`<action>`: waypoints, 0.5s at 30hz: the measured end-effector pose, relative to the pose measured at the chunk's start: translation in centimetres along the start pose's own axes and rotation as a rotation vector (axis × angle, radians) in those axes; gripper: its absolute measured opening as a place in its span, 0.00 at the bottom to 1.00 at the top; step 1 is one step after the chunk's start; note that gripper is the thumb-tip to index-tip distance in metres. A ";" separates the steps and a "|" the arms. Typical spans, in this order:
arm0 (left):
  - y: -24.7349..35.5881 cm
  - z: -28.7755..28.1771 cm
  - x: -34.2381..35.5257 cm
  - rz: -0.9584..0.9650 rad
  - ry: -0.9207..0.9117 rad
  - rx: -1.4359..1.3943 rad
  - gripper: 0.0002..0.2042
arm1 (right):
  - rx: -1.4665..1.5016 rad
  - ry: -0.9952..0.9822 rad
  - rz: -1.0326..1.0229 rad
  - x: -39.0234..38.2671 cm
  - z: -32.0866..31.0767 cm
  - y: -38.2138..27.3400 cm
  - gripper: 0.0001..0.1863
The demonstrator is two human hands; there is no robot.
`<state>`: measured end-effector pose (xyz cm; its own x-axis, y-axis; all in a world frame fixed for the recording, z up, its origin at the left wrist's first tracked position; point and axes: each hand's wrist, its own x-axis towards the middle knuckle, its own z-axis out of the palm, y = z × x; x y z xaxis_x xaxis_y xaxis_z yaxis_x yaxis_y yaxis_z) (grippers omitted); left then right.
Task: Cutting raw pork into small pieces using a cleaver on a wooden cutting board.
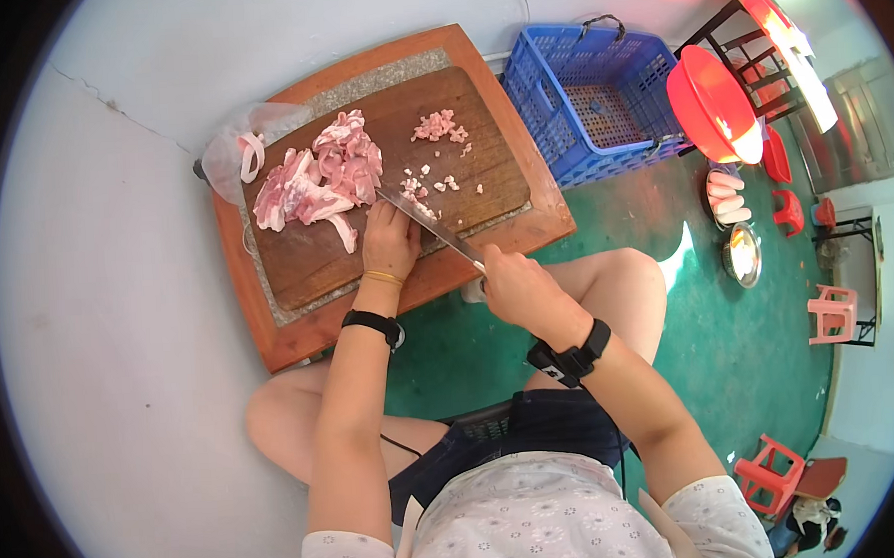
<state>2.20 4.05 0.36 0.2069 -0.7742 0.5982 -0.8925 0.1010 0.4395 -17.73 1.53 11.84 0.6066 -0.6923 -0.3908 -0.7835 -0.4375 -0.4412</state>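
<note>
1. Patterned white shirt lay nearest, behind both forearms.
2. The right hand gripped a knife by its handle; the left hand had bent fingers just beside the blade, and whether they pinched a scrap could not be told.
3. With fingertips so close, a slip on moist meat might have cut them.
4. Raw meat slices lay piled on the board's left, diced meat toward its right; a careless sweep could have scattered loose bits over the edge.
5. Beneath, the dark wooden board rested on a wood-rimmed table with a speckled inset.
6. Beyond stood a blue crate, a red basin and, across the green floor, a pink stool.
</note>
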 end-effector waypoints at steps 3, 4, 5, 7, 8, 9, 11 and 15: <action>-0.1 -0.3 0.2 0.005 0.004 0.013 0.12 | -0.015 0.012 0.002 2.1 0.4 -1.0 0.06; 0.1 -0.2 0.2 0.009 0.007 0.011 0.12 | -0.016 0.011 -0.008 2.6 0.8 -1.0 0.06; 0.0 -0.1 0.0 -0.028 -0.018 0.001 0.13 | -0.016 0.010 -0.019 3.0 1.1 -1.1 0.06; -0.1 0.2 -0.2 -0.062 -0.041 -0.010 0.15 | -0.020 0.005 0.007 2.3 1.2 -0.3 0.06; -0.1 0.3 -0.3 -0.081 -0.018 -0.021 0.14 | -0.029 -0.007 0.025 1.8 1.2 0.1 0.06; 0.1 0.3 -0.6 -0.102 0.003 -0.034 0.14 | -0.032 -0.007 0.021 1.0 0.9 0.4 0.06; -0.1 0.1 -0.7 -0.105 0.004 -0.034 0.13 | -0.021 -0.009 0.054 -0.5 -0.1 1.0 0.07; 0.0 -0.1 -0.2 -0.040 0.095 -0.066 0.10 | 0.063 0.037 -0.002 -1.1 0.7 2.4 0.07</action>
<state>2.16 4.29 0.30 0.2816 -0.7159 0.6388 -0.8553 0.1144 0.5053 -20.17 1.64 10.69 0.6019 -0.7128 -0.3600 -0.7717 -0.4030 -0.4921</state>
